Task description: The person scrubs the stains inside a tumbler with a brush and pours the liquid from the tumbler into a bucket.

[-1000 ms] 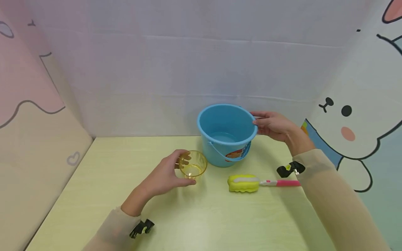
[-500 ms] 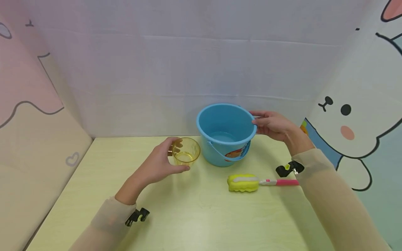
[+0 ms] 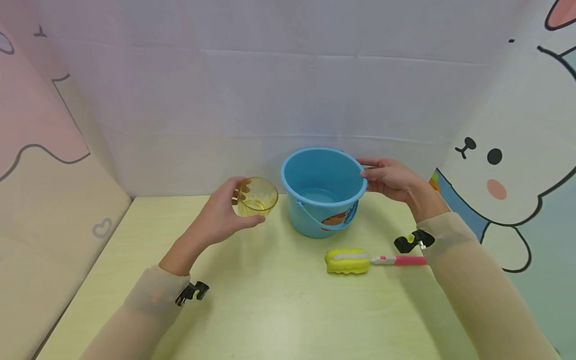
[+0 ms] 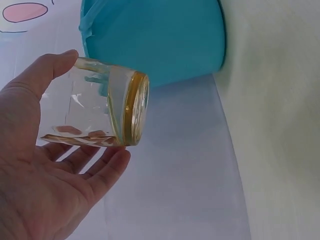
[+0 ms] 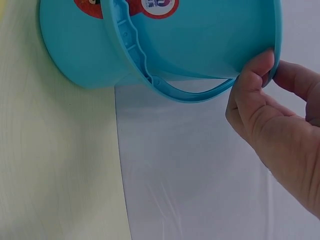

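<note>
My left hand [image 3: 221,212] grips a see-through amber glass cup [image 3: 258,196] between thumb and fingers, just left of the bucket. In the left wrist view the glass cup [image 4: 95,102] is raised off the table, its thick base toward the table side. A blue plastic bucket [image 3: 302,216] stands upright near the back edge, its handle hanging down at the front. My right hand [image 3: 390,181] pinches the bucket's rim on the right; the right wrist view shows the fingers [image 5: 255,87] curled at the rim, beside the handle [image 5: 187,96].
A sponge brush [image 3: 347,261] with a yellow-green head and pink handle lies in front of the bucket, its handle end passing behind the right sleeve. A white cloth wall [image 3: 202,100] rises behind the pale wooden table [image 3: 279,310], with printed panels at both sides.
The left hand has lifted the glass cup up and to the left, away from the table's middle. The right hand and the bucket have stayed in place.
</note>
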Demonstrator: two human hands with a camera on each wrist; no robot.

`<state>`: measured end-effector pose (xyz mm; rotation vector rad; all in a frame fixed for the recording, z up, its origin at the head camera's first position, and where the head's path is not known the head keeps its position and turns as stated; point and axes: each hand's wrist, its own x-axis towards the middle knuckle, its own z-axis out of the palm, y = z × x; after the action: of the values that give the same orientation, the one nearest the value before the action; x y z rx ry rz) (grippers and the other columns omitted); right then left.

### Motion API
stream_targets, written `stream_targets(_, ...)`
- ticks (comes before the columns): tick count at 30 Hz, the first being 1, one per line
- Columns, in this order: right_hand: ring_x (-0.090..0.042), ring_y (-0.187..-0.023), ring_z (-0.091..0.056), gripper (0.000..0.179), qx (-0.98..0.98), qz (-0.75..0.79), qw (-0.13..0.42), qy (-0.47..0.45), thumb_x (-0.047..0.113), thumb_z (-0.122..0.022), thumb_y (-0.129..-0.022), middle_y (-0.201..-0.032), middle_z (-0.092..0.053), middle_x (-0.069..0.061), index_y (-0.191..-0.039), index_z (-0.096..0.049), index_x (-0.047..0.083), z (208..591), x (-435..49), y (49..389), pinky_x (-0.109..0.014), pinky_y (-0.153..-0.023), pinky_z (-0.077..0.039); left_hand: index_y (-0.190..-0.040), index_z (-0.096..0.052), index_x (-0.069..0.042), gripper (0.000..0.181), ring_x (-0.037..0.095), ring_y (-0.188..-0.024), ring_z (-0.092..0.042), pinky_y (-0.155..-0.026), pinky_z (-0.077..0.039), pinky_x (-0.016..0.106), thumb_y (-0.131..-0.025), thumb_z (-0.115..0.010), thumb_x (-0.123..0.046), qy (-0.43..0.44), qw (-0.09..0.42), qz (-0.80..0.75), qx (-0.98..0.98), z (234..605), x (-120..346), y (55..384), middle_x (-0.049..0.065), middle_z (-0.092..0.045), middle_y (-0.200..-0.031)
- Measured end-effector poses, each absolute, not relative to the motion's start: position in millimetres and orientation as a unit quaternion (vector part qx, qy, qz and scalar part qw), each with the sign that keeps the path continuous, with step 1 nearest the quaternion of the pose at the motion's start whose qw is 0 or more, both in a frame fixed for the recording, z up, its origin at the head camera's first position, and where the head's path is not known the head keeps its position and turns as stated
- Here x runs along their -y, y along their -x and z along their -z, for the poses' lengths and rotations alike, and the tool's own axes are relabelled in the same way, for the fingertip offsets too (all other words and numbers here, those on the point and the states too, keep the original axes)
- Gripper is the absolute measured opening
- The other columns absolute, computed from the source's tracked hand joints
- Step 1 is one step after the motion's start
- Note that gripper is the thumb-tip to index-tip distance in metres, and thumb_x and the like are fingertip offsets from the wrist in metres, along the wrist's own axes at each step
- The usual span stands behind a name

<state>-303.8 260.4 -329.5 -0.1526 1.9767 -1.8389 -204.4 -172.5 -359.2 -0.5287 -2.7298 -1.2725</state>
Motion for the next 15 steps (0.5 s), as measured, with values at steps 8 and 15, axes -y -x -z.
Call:
stream_targets(8, -0.021, -0.101, -0.073, 0.062, -0.710, 0.669, 0.214, 0.047, 0.006, -0.055, -0.111, -0.132, -0.067, -0.013, -0.166, -0.028, -0.001, 328.9, -259.9, 302.8, -0.032, -0.088, -0.062, -0.155, -0.042, -0.004, 0.095, 0.036, -0.118, -0.058, -0.097, -0.056, 0.051, -0.080, -0.094, -0.034, 0.171, 0.071, 0.391, 0.901, 345.4, 175.3, 217.2, 0.014, -0.055, -0.142)
stream_targets(15, -0.020, -0.101, -0.072, 0.058, -0.719, 0.663, 0.203, 0.045, 0.007, -0.054, -0.111, -0.131, -0.067, -0.013, -0.165, -0.032, 0.001, 329.8, -259.1, 302.3, -0.032, -0.088, -0.062, -0.154, -0.043, -0.002, 0.095, 0.037, -0.119, -0.055, -0.097, -0.054, 0.053, -0.080, -0.094, -0.030, 0.176, 0.090, 0.379, 0.904, 335.9, 178.4, 229.0, 0.017, -0.053, -0.141)
